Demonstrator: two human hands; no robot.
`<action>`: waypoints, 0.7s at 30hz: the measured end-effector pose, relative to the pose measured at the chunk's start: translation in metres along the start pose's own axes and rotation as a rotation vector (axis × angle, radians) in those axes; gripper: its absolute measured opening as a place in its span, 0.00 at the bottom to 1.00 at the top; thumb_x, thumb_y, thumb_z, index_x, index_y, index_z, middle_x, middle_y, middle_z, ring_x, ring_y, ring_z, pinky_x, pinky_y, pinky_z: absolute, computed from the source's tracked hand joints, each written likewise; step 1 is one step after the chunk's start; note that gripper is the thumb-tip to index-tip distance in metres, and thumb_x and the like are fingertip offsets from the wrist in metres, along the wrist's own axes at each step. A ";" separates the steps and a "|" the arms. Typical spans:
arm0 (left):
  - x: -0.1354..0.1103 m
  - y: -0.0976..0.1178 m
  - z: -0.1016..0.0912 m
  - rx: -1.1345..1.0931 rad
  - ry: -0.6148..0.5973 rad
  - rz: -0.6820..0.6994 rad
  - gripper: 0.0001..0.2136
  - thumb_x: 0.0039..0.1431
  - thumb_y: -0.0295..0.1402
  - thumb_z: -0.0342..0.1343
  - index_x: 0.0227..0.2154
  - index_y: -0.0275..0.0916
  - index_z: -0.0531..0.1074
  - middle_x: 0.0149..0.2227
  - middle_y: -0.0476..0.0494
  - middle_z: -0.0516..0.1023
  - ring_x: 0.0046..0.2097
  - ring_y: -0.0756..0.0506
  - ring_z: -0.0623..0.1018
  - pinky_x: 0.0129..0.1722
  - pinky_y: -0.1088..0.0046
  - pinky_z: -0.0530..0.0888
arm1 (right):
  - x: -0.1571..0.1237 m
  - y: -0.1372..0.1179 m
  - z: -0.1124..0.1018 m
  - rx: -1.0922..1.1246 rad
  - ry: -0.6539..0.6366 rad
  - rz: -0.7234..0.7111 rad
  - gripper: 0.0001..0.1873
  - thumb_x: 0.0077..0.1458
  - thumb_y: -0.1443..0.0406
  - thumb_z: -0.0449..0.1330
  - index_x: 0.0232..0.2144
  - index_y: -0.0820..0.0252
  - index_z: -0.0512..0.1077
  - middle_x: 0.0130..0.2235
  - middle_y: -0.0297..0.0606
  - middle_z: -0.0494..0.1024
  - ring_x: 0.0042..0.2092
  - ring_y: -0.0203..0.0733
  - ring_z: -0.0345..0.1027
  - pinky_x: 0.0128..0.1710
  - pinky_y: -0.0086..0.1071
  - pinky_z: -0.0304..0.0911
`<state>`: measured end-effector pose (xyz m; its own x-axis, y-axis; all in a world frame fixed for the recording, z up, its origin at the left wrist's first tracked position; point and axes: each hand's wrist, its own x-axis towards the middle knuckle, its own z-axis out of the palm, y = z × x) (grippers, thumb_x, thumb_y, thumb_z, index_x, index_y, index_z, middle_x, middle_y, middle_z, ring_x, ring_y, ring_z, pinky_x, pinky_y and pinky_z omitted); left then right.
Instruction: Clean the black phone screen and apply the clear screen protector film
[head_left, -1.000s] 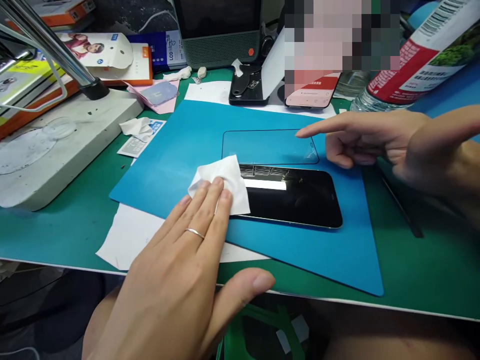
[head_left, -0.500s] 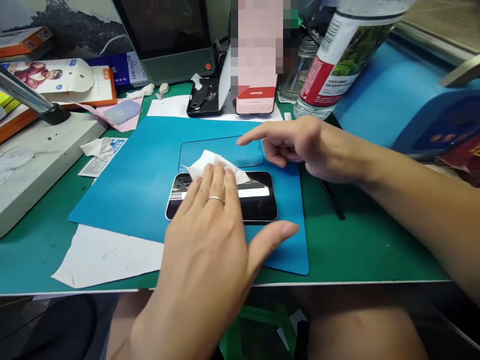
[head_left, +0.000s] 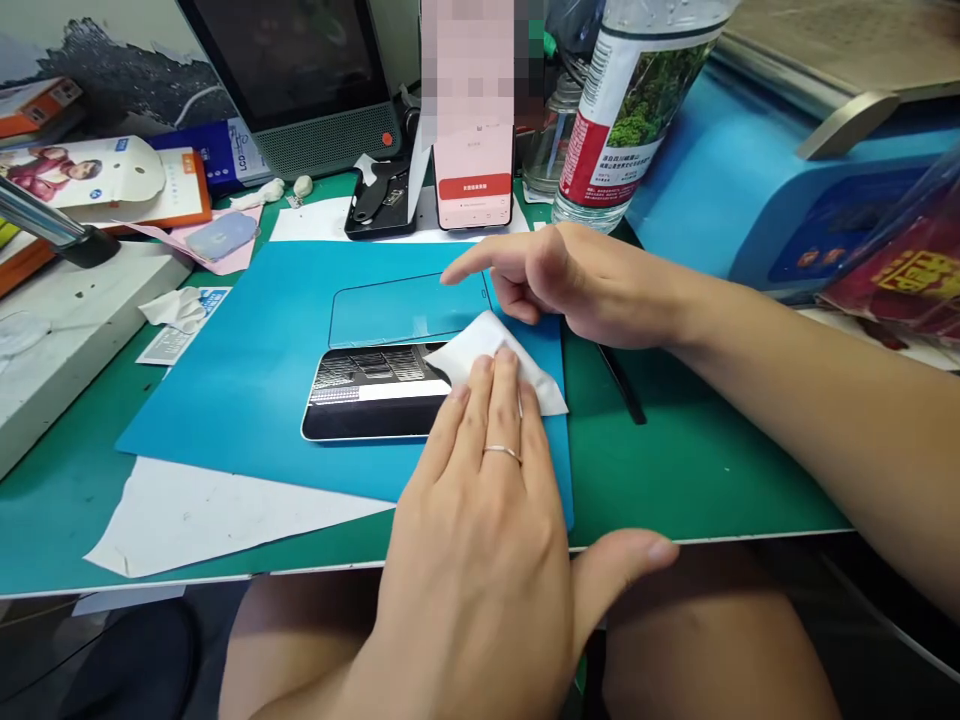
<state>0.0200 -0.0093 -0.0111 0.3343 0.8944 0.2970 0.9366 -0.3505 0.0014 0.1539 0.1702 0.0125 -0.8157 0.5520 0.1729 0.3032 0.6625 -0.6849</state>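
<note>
My left hand lies flat, thumb spread wide, its fingertips pressing a folded white wipe onto the right end of a smartphone. The phone lies flat, its dark glossy screen reflecting light patterns at the left; its right end is covered by the wipe and fingers. Just behind it a clear, black-edged screen protector rests on the blue mat. Over the protector's right end hovers my right hand, index finger stretched out and the other fingers loosely bent. Nothing shows in it.
At the back stand a lit phone, a tablet-like display and a water bottle. A blue machine fills the right side. A thin black stick lies right of the mat. Boxes and a white lamp base are left.
My left hand has slid the wipe rightward along the phone, uncovering the screen's left part. My right hand stays over the protector's right end. The whole view has shifted slightly.
</note>
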 end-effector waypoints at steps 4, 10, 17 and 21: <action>-0.027 -0.016 0.000 0.036 -0.014 0.174 0.47 0.70 0.63 0.37 0.68 0.18 0.63 0.71 0.20 0.61 0.73 0.28 0.62 0.70 0.54 0.64 | 0.000 0.003 -0.001 0.031 -0.006 0.014 0.53 0.60 0.29 0.33 0.56 0.59 0.77 0.28 0.34 0.69 0.33 0.41 0.65 0.36 0.36 0.58; -0.056 -0.055 -0.004 0.049 -0.072 0.270 0.48 0.70 0.63 0.36 0.72 0.19 0.52 0.74 0.25 0.55 0.76 0.32 0.57 0.76 0.60 0.47 | 0.003 0.005 -0.001 0.023 -0.002 0.062 0.57 0.56 0.27 0.31 0.57 0.57 0.77 0.27 0.34 0.69 0.30 0.40 0.62 0.33 0.36 0.57; -0.077 -0.092 -0.013 0.062 -0.082 0.143 0.46 0.70 0.62 0.40 0.71 0.21 0.56 0.75 0.26 0.54 0.76 0.32 0.56 0.74 0.59 0.57 | 0.005 0.019 -0.001 0.044 0.000 0.095 0.60 0.53 0.25 0.30 0.60 0.56 0.75 0.25 0.32 0.68 0.24 0.36 0.56 0.25 0.37 0.51; -0.083 -0.109 -0.018 0.020 -0.083 0.107 0.43 0.72 0.60 0.41 0.72 0.22 0.56 0.75 0.28 0.54 0.75 0.34 0.57 0.74 0.59 0.59 | 0.006 0.011 -0.002 -0.011 -0.036 0.100 0.53 0.55 0.26 0.40 0.58 0.55 0.77 0.26 0.34 0.70 0.25 0.37 0.62 0.24 0.38 0.54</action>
<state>-0.1121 -0.0503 -0.0192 0.4396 0.8722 0.2144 0.8965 -0.4408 -0.0453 0.1527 0.1815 0.0074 -0.7980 0.5975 0.0784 0.3895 0.6107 -0.6894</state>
